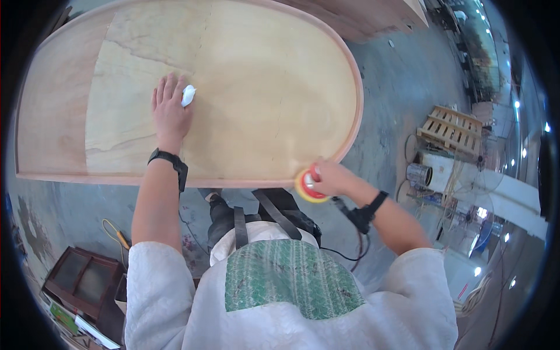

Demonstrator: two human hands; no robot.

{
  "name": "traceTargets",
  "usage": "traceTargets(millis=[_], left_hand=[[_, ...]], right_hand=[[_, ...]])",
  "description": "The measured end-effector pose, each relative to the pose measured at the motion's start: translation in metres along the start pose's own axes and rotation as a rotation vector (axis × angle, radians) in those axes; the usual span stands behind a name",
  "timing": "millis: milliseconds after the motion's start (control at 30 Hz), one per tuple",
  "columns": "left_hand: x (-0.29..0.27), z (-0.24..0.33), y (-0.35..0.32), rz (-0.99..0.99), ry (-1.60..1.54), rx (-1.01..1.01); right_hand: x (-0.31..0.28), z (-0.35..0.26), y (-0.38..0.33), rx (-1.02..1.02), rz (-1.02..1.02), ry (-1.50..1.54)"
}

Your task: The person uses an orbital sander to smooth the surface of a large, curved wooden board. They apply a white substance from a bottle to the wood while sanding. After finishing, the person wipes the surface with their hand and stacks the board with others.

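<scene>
A large wooden panel [251, 99] with a rounded right end and a raised reddish rim lies before me. My left hand [171, 114] rests on its pale surface, fingers stretched out. Beside the index finger and thumb is a small white object [188, 95], perhaps crumpled; its kind is unclear. At the rim's near right corner, my right hand [331, 178] is wrapped round a red and yellow orbital sander [309, 185]. The sander's disc sits against the rim's outer edge, and a dark hose or cable trails from it beneath my right forearm.
Wooden pallets [450, 129], a metal can [419, 174] and a standing fan [472, 184] are at the right. A dark wooden cabinet [81, 277] stands lower left, near a yellow cable [106, 226]. Another large wooden piece [373, 14] lies beyond the panel. The floor [388, 87] is grey.
</scene>
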State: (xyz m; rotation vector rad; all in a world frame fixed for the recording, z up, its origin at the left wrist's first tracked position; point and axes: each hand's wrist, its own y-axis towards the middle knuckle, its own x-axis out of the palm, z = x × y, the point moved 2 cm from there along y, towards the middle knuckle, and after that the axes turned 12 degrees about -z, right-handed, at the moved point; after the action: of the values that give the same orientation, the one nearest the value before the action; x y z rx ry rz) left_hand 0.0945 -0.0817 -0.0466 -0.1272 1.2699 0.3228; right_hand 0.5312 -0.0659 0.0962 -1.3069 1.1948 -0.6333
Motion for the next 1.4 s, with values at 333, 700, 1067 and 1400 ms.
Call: traceTargets(millis=[333, 700, 1067, 1400], left_hand=[[-0.005, 0.021, 0.025, 0.024, -0.008, -0.061], [-0.009, 0.029, 0.021, 0.054, 0.003, -0.137], [0.011, 0.035, 0.027, 0.157, 0.036, -0.05], [-0.016, 0.077, 0.0, 0.074, -0.083, 0.022]], right_hand=[[-0.296, 0.204, 0.07, 0.076, 0.895, -0.784], [-0.425, -0.026, 0.152, -0.37, 1.166, -0.922], [-0.236, 0.29, 0.074, 0.054, 0.796, -0.38], [0.09, 0.128, -0.045, -0.043, 0.717, 0.172]])
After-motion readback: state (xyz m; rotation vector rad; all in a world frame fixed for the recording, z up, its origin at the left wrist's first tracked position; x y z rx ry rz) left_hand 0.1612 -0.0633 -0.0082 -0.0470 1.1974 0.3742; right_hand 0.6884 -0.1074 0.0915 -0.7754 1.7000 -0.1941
